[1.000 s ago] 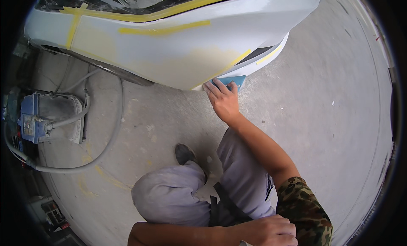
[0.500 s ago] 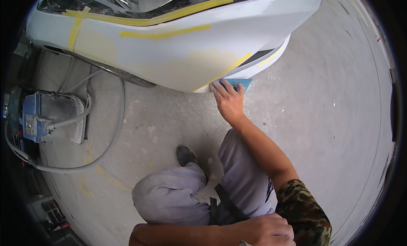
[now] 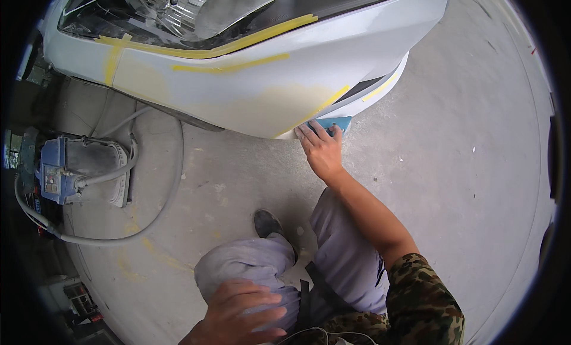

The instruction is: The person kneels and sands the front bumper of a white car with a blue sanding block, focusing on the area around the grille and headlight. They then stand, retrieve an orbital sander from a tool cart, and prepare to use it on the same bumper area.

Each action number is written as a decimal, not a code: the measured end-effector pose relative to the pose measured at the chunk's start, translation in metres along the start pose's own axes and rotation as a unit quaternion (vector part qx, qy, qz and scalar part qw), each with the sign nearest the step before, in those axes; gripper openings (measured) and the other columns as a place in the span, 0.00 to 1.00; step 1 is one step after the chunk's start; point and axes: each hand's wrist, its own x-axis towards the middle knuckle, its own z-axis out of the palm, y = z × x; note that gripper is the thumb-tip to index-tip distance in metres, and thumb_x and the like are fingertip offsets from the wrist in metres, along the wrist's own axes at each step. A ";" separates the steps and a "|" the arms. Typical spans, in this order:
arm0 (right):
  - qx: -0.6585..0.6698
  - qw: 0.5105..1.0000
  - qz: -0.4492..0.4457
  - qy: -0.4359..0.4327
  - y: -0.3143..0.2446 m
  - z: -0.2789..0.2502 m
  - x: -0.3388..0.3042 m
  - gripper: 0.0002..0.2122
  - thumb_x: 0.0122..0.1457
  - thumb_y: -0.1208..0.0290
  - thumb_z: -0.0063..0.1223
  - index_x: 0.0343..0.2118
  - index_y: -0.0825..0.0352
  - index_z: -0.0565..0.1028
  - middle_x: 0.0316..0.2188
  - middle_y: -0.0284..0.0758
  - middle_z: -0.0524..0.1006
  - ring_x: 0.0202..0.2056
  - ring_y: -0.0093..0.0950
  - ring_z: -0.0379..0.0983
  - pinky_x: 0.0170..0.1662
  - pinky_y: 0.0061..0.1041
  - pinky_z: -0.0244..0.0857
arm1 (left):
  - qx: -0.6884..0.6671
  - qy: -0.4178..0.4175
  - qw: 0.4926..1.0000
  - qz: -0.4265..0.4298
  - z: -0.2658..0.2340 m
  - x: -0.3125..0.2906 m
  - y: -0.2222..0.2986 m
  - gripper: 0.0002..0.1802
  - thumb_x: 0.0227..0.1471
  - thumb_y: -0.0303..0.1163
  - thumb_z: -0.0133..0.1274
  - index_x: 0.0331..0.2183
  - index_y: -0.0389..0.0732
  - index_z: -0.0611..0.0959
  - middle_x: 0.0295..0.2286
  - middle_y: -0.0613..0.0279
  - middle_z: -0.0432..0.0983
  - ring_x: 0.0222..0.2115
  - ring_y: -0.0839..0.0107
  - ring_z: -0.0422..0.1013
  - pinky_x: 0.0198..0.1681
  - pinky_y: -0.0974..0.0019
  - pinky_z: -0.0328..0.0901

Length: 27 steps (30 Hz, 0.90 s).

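Note:
My right hand (image 3: 323,155) presses a blue sheet of sandpaper (image 3: 340,124) with small holes against the lower edge of a white car bumper (image 3: 238,101). Its fingers lie over the sheet's left part, with the thumb on the right. Part of the sheet is hidden under the fingers. Yellow masking tape (image 3: 321,107) borders the bumper area right above this hand. Low in the view, my left hand (image 3: 241,315) hovers over my left thigh with fingers spread and nothing in it; motion blurs it slightly.
A headlight (image 3: 178,12) sits above the bumper, edged with yellow tape. On the concrete floor to the left stands a blue-and-grey dust extractor (image 3: 83,169). Its grey hose (image 3: 172,199) loops across the floor. My shoe (image 3: 267,223) is below the bumper.
My left hand has swung left from beside my right sleeve, and its fingers have spread. The right hand keeps its place on the sandpaper at the bumper edge. The whole view has shifted slightly.

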 end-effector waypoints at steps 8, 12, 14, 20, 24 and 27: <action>-0.004 1.000 0.013 0.000 -0.002 0.001 -0.001 0.18 0.58 0.71 0.57 0.52 0.61 0.83 0.55 0.27 0.80 0.58 0.30 0.72 0.52 0.48 0.63 | 0.159 0.187 0.894 -0.374 0.079 -0.187 0.044 0.56 0.55 0.61 0.66 0.68 0.34 0.61 0.67 0.32 0.55 0.67 0.35 0.56 0.69 0.36 0.53; 0.027 0.989 -0.149 0.000 -0.001 0.002 0.000 0.19 0.59 0.71 0.56 0.54 0.61 0.83 0.55 0.27 0.79 0.58 0.31 0.72 0.52 0.50 0.62 | 0.150 0.155 0.900 -0.379 0.151 -0.210 0.082 0.60 0.53 0.62 0.66 0.71 0.36 0.57 0.70 0.29 0.48 0.69 0.31 0.51 0.70 0.34 0.51; 0.023 0.998 -0.054 -0.005 -0.001 0.002 0.000 0.19 0.58 0.71 0.56 0.54 0.62 0.82 0.56 0.27 0.79 0.58 0.31 0.72 0.53 0.48 0.62 | 0.181 0.158 0.885 -0.399 0.171 -0.220 0.086 0.61 0.53 0.62 0.67 0.71 0.36 0.57 0.70 0.29 0.47 0.69 0.30 0.50 0.70 0.33 0.51; 0.005 0.989 -0.149 0.010 -0.004 0.005 -0.002 0.19 0.58 0.71 0.56 0.53 0.61 0.82 0.56 0.27 0.79 0.59 0.31 0.71 0.53 0.48 0.62 | 0.289 0.184 0.829 -0.443 0.199 -0.261 0.078 0.63 0.52 0.62 0.68 0.72 0.38 0.55 0.71 0.29 0.44 0.70 0.28 0.47 0.70 0.32 0.50; 0.015 1.000 0.014 -0.003 -0.003 0.009 -0.003 0.18 0.59 0.71 0.55 0.52 0.61 0.83 0.57 0.28 0.78 0.59 0.31 0.71 0.53 0.48 0.62 | 0.288 0.209 0.808 -0.469 0.206 -0.268 0.073 0.65 0.51 0.62 0.68 0.73 0.38 0.53 0.72 0.28 0.40 0.71 0.27 0.44 0.70 0.31 0.50; 0.009 0.990 -0.140 0.016 0.000 0.012 -0.002 0.17 0.60 0.70 0.55 0.52 0.61 0.83 0.57 0.28 0.79 0.58 0.32 0.71 0.52 0.48 0.62 | 0.266 0.200 0.811 -0.481 0.194 -0.261 0.076 0.67 0.51 0.62 0.69 0.74 0.38 0.51 0.72 0.29 0.37 0.71 0.26 0.42 0.70 0.29 0.48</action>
